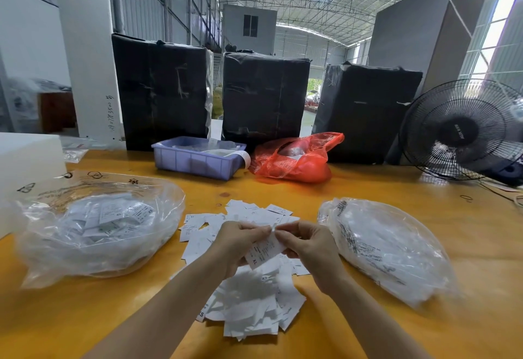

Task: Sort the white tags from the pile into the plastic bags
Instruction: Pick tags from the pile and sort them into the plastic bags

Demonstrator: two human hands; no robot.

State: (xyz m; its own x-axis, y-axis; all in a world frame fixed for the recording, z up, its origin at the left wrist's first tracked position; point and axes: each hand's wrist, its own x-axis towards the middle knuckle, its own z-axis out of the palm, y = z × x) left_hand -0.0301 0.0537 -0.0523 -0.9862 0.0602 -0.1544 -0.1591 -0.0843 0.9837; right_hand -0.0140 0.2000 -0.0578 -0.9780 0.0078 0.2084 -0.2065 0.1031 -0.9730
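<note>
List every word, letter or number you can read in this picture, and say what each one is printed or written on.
"XL": the white tag pinched between both hands.
"XS": a tag in the loose white tag pile.
"XL" and "XS": tags inside the left clear plastic bag.
Handwritten digits on the white pillar: not clearly readable.
Black print on the right clear plastic bag: too blurred.
Black fan hub lettering: too small.
</note>
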